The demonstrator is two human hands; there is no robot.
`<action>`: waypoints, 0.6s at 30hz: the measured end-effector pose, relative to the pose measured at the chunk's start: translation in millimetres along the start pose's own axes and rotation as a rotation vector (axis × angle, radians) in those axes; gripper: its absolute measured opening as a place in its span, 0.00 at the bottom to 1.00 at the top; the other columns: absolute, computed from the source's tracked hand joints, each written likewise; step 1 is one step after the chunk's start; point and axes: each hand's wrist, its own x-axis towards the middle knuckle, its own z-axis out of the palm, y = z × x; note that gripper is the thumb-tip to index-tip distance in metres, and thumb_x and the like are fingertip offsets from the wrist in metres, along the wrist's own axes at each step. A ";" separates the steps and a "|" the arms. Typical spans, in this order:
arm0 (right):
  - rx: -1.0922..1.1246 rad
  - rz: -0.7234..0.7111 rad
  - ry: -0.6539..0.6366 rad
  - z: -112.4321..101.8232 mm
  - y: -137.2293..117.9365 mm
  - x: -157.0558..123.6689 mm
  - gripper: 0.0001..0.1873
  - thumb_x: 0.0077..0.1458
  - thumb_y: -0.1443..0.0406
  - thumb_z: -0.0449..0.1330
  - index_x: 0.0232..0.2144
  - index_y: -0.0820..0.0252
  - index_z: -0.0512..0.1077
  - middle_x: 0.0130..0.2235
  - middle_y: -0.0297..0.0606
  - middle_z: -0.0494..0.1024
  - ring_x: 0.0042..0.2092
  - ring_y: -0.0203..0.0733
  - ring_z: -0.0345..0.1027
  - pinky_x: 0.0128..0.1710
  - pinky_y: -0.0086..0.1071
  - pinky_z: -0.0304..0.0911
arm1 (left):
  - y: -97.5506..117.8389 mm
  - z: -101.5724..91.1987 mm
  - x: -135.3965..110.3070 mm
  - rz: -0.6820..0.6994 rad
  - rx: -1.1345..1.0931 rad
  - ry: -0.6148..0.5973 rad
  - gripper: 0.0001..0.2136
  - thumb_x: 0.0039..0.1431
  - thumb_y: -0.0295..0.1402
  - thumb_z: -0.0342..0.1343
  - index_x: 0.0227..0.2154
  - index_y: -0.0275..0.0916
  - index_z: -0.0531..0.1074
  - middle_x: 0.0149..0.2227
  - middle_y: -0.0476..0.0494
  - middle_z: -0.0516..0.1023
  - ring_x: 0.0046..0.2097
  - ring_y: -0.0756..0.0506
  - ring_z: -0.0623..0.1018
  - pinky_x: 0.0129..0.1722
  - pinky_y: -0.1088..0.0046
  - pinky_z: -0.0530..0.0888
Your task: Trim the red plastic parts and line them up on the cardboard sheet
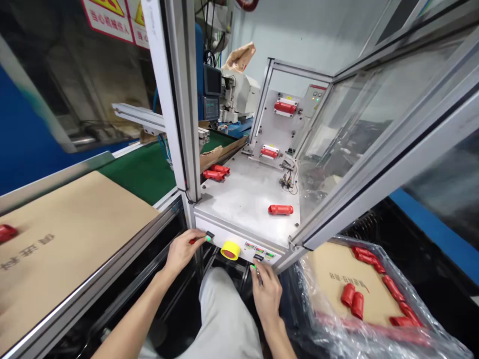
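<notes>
My left hand (184,251) reaches to the left end of the machine's front panel (239,247), fingers stretched out to a lit green button (208,239). A small red spot shows at its fingers; I cannot make out what it is. My right hand (267,289) is at the panel's right part, fingertips at another green light (253,267), fingers loosely bent and apart. Neither hand appears to hold anything. Between them sits a red button with a yellow collar (230,250). On the metal plate behind lies a red tubular part (280,210).
Two red parts (215,173) lie at the plate's left edge. Red pieces sit in the upper fixture (285,106) and lower fixture (269,152). Aluminium posts (183,99) frame the station. At right stands a plastic-lined box (318,259) with several red parts; cardboard (75,234) covers the left conveyor.
</notes>
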 end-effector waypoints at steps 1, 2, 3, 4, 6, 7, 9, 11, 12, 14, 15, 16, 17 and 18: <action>-0.030 -0.025 0.024 2.7 7.3 0.0 0.14 0.68 0.55 0.65 0.51 0.46 0.87 0.45 0.42 0.89 0.45 0.50 0.83 0.51 0.42 0.75 | -1.1 -1.3 1.8 0.003 0.011 -0.009 0.18 0.70 0.49 0.64 0.44 0.38 0.82 0.48 0.40 0.86 0.50 0.40 0.84 0.57 0.53 0.79; -0.053 -0.044 0.046 4.4 12.8 -0.7 0.12 0.68 0.57 0.65 0.50 0.45 0.87 0.43 0.41 0.89 0.44 0.49 0.83 0.51 0.42 0.74 | -1.5 -2.0 2.8 0.001 0.023 -0.014 0.17 0.70 0.49 0.64 0.43 0.38 0.82 0.48 0.40 0.86 0.50 0.40 0.84 0.57 0.53 0.79; -0.070 -0.057 0.068 5.3 16.7 -1.8 0.12 0.68 0.58 0.66 0.49 0.44 0.87 0.42 0.41 0.89 0.43 0.48 0.82 0.50 0.42 0.73 | -1.4 -2.3 3.3 -0.005 0.034 -0.015 0.17 0.70 0.49 0.64 0.43 0.38 0.82 0.48 0.41 0.86 0.49 0.41 0.84 0.56 0.53 0.79; -0.079 -0.062 0.092 5.9 19.6 -3.0 0.11 0.68 0.59 0.66 0.49 0.43 0.87 0.42 0.40 0.89 0.42 0.48 0.82 0.50 0.42 0.73 | -0.6 -2.3 3.4 -0.013 0.042 -0.015 0.17 0.70 0.48 0.64 0.43 0.38 0.82 0.47 0.41 0.85 0.49 0.41 0.83 0.56 0.53 0.79; -0.071 -0.049 0.137 7.5 22.9 -4.1 0.11 0.67 0.60 0.67 0.48 0.43 0.88 0.42 0.41 0.88 0.41 0.47 0.81 0.49 0.41 0.72 | 3.0 -1.6 3.3 -0.033 0.047 -0.009 0.16 0.69 0.47 0.65 0.43 0.38 0.82 0.47 0.41 0.85 0.49 0.41 0.83 0.57 0.53 0.78; -0.052 -0.032 0.157 9.3 23.4 -3.6 0.10 0.67 0.60 0.68 0.47 0.44 0.88 0.41 0.41 0.88 0.41 0.47 0.80 0.50 0.42 0.71 | 5.6 -1.2 3.3 -0.045 0.043 -0.004 0.15 0.69 0.47 0.65 0.43 0.38 0.81 0.46 0.42 0.84 0.49 0.41 0.82 0.57 0.53 0.78; 0.011 0.026 0.195 14.6 22.1 -1.0 0.09 0.65 0.57 0.69 0.44 0.47 0.89 0.41 0.43 0.87 0.43 0.48 0.80 0.52 0.43 0.71 | 12.1 -0.2 3.3 -0.079 0.024 0.018 0.14 0.67 0.45 0.66 0.43 0.38 0.81 0.45 0.42 0.83 0.48 0.41 0.81 0.56 0.53 0.77; 0.106 0.111 0.219 19.5 17.9 0.7 0.12 0.64 0.54 0.69 0.41 0.52 0.89 0.40 0.45 0.87 0.45 0.50 0.79 0.55 0.45 0.70 | 20.2 1.5 1.2 -0.132 -0.013 0.063 0.15 0.64 0.43 0.69 0.47 0.40 0.79 0.41 0.45 0.82 0.44 0.42 0.80 0.54 0.55 0.77; 0.164 0.165 0.220 20.7 14.7 -0.4 0.14 0.63 0.52 0.70 0.39 0.54 0.88 0.41 0.47 0.86 0.46 0.51 0.79 0.56 0.46 0.70 | 25.0 2.7 -1.9 -0.164 -0.041 0.098 0.19 0.61 0.42 0.70 0.51 0.41 0.78 0.39 0.47 0.81 0.41 0.42 0.80 0.52 0.56 0.78; 0.297 0.294 0.188 19.5 6.7 -9.3 0.18 0.59 0.48 0.72 0.37 0.57 0.87 0.41 0.47 0.86 0.47 0.51 0.79 0.55 0.45 0.71 | 36.0 5.5 -14.5 -0.224 -0.124 0.176 0.30 0.59 0.41 0.69 0.62 0.42 0.70 0.37 0.49 0.79 0.38 0.43 0.79 0.48 0.59 0.79; 0.369 0.376 0.149 17.6 1.9 -17.5 0.20 0.56 0.47 0.74 0.37 0.57 0.86 0.40 0.46 0.85 0.44 0.50 0.79 0.52 0.44 0.73 | 42.2 6.8 -24.4 -0.245 -0.178 0.211 0.34 0.60 0.41 0.68 0.67 0.42 0.64 0.39 0.49 0.79 0.38 0.43 0.79 0.46 0.60 0.80; 0.444 0.469 0.095 15.3 -3.2 -28.2 0.21 0.55 0.46 0.74 0.37 0.57 0.85 0.38 0.44 0.85 0.40 0.48 0.79 0.46 0.42 0.74 | 49.0 7.8 -36.6 -0.258 -0.237 0.237 0.37 0.62 0.41 0.65 0.71 0.43 0.59 0.42 0.47 0.79 0.39 0.43 0.80 0.45 0.61 0.80; 0.519 0.570 0.020 13.2 -8.7 -40.7 0.22 0.54 0.44 0.74 0.36 0.56 0.84 0.34 0.40 0.84 0.35 0.46 0.77 0.38 0.40 0.74 | 56.2 8.5 -50.4 -0.262 -0.297 0.253 0.37 0.65 0.41 0.62 0.73 0.43 0.54 0.47 0.43 0.79 0.40 0.44 0.81 0.44 0.62 0.81; 0.594 0.673 -0.077 11.6 -14.6 -54.4 0.23 0.54 0.43 0.73 0.35 0.55 0.83 0.29 0.37 0.82 0.29 0.44 0.75 0.31 0.39 0.72 | 63.8 8.6 -65.1 -0.257 -0.354 0.260 0.37 0.68 0.41 0.58 0.74 0.44 0.51 0.51 0.40 0.79 0.43 0.44 0.82 0.45 0.62 0.82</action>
